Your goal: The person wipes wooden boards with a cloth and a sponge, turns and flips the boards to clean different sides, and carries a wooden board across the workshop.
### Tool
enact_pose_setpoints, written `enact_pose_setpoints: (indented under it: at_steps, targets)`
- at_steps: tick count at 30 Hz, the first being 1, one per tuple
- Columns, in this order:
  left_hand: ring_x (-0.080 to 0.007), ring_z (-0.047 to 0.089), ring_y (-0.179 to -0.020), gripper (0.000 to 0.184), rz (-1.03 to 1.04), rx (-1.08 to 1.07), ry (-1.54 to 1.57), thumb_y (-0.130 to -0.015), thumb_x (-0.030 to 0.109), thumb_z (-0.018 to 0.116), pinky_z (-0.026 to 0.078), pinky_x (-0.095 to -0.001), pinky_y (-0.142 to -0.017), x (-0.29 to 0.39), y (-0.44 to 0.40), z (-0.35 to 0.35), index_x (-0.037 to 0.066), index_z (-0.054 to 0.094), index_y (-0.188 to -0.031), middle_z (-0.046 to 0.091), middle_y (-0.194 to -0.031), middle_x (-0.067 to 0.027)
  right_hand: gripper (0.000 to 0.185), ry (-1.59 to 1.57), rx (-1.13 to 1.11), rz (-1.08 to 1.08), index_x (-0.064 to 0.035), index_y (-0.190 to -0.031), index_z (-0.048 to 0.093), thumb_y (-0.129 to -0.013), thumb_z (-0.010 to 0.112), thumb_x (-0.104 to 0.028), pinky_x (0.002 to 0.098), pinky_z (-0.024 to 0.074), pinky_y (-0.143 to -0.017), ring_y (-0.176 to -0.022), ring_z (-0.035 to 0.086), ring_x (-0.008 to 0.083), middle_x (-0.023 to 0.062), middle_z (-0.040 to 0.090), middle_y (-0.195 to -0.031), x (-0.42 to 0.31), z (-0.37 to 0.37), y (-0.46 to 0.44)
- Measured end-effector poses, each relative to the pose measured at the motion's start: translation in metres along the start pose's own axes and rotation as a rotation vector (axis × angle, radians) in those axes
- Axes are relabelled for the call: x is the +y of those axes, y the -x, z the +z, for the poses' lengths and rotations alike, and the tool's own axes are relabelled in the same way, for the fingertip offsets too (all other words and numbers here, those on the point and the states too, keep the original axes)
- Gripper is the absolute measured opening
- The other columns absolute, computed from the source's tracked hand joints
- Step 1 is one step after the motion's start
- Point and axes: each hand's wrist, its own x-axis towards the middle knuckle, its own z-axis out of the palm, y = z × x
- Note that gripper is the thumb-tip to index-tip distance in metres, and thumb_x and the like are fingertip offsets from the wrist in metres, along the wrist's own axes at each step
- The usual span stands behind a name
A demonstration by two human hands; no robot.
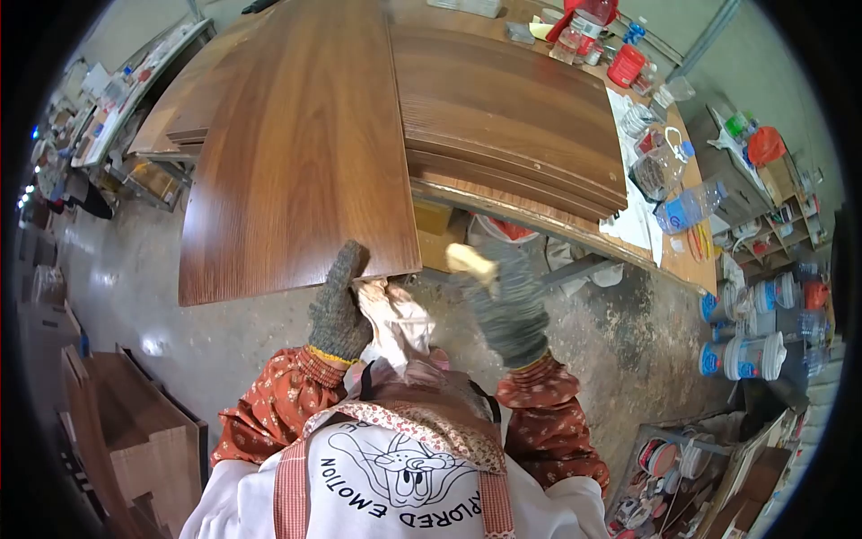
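Observation:
A large brown wood-grain panel (301,153) slants across the left part of the bench, its near end jutting over the edge. My left hand (339,310), in a grey knitted glove, grips that near edge close to the right corner; some fingers are hidden. Beside it hangs a crumpled whitish cloth (395,319); whether the hand also holds it is unclear. My right hand (510,301), gloved and blurred by motion, is in the air right of the corner. It is closed around a pale yellow piece (473,262), whose kind I cannot make out.
Several brown panels (512,99) are stacked on the bench to the right. Bottles, including a clear blue-capped one (663,169), and a red container (626,66) stand on the bench's right side. White buckets (754,357) are at the far right. Boards (135,422) lean at the lower left.

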Motion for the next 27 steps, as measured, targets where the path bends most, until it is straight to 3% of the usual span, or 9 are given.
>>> enact_pose_setpoints:
  at_steps: [1, 3, 10, 13, 16, 17, 21, 25, 27]
  targets:
    - [-0.0249, 0.056, -0.108, 0.037, 0.071, 0.045, -0.069, -0.09, 0.018, 0.059, 0.048, -0.04, -0.094, -0.002, -0.004, -0.005, 0.003, 0.05, -0.123, 0.056, -0.119, -0.0161, 0.028, -0.168, -0.005, 0.197, -0.0001, -0.115, 0.053, -0.091, 0.058, -0.014, 0.0337, 0.0496, -0.088, -0.103, 0.057, 0.0195, 0.0122, 0.06, -0.109, 0.007, -0.004, 0.002]
    - [-0.0271, 0.059, -0.1, 0.034, 0.203, 0.14, -0.207, -0.085, 0.024, 0.068, 0.049, -0.0459, -0.091, -0.009, -0.023, -0.032, 0.004, 0.057, -0.109, 0.061, -0.105, -0.013, 0.039, -0.348, 0.064, 0.208, -0.0001, -0.125, 0.048, -0.089, 0.06, -0.012, 0.0307, 0.0498, -0.087, -0.103, 0.057, 0.0183, 0.0107, 0.057, -0.116, 0.014, -0.014, -0.001]
    - [-0.0254, 0.06, -0.106, 0.032, 0.606, 0.127, -0.799, -0.088, 0.013, 0.056, 0.046, -0.0397, -0.096, 0.03, 0.031, -0.085, -0.002, 0.058, -0.116, 0.062, -0.115, -0.0171, 0.055, -0.485, -0.072, 0.278, 0.0012, -0.134, 0.04, -0.085, 0.062, -0.011, 0.0323, 0.0516, -0.086, -0.107, 0.057, 0.0212, 0.0137, 0.055, -0.122, 0.01, 0.008, -0.008]
    - [-0.0276, 0.062, -0.097, 0.033, 0.411, 0.115, -0.381, -0.084, 0.013, 0.056, 0.05, -0.0412, -0.09, 0.085, 0.069, -0.108, -0.005, 0.058, -0.112, 0.063, -0.109, -0.0194, 0.057, -0.695, -0.13, 0.372, 0.0026, -0.134, 0.04, -0.083, 0.063, -0.012, 0.0322, 0.0517, -0.086, -0.104, 0.059, 0.0227, 0.0147, 0.058, -0.119, 0.009, 0.024, -0.011]
    - [-0.0309, 0.062, -0.094, 0.04, 0.359, 0.202, -0.154, -0.08, 0.013, 0.057, 0.051, -0.0419, -0.088, 0.141, 0.113, -0.132, -0.006, 0.054, -0.115, 0.063, -0.104, -0.0204, 0.053, -0.17, -0.231, 0.158, 0.0048, -0.127, 0.045, -0.08, 0.064, -0.011, 0.0319, 0.051, -0.085, -0.102, 0.06, 0.0232, 0.0152, 0.058, -0.117, 0.025, 0.049, -0.004]
    - [-0.0319, 0.062, -0.093, 0.042, 0.401, 0.233, -0.126, -0.079, 0.013, 0.058, 0.051, -0.0422, -0.088, 0.157, 0.125, -0.14, -0.007, 0.052, -0.115, 0.063, -0.103, -0.0207, 0.05, -0.241, -0.205, 0.227, 0.0054, -0.123, 0.047, -0.079, 0.064, -0.011, 0.0314, 0.0507, -0.084, -0.101, 0.06, 0.022, 0.0148, 0.059, -0.115, 0.029, 0.057, -0.004]
    - [-0.028, 0.062, -0.096, 0.035, 0.752, 0.409, -0.164, -0.082, 0.013, 0.058, 0.05, -0.0409, -0.09, 0.225, 0.16, -0.214, -0.004, 0.058, -0.112, 0.062, -0.107, -0.0158, 0.045, -0.623, -0.178, 0.388, 0.0065, -0.117, 0.052, -0.077, 0.065, -0.011, 0.0296, 0.05, -0.083, -0.097, 0.061, 0.0185, 0.0139, 0.062, -0.11, -0.002, 0.101, -0.021]
    - [-0.0234, 0.06, -0.102, 0.028, 1.099, 0.554, -0.498, -0.087, 0.014, 0.057, 0.048, -0.0373, -0.094, 0.294, 0.17, -0.27, -0.002, 0.062, -0.11, 0.063, -0.111, -0.0114, 0.057, -0.409, -0.193, 0.275, 0.0052, -0.127, 0.045, -0.075, 0.063, -0.01, 0.037, 0.0492, -0.093, -0.106, 0.059, 0.0266, 0.015, 0.057, -0.117, -0.018, 0.132, -0.039]
    - [-0.0216, 0.055, -0.113, 0.034, 1.029, 0.485, -0.615, -0.093, 0.015, 0.049, 0.043, -0.0335, -0.1, 0.35, 0.174, -0.314, -0.003, 0.057, -0.121, 0.058, -0.123, -0.0124, 0.057, -0.479, -0.059, 0.317, 0.0044, -0.128, 0.044, -0.074, 0.062, -0.008, 0.0391, 0.0492, -0.094, -0.106, 0.059, 0.0284, 0.0161, 0.056, -0.118, -0.035, 0.147, -0.042]
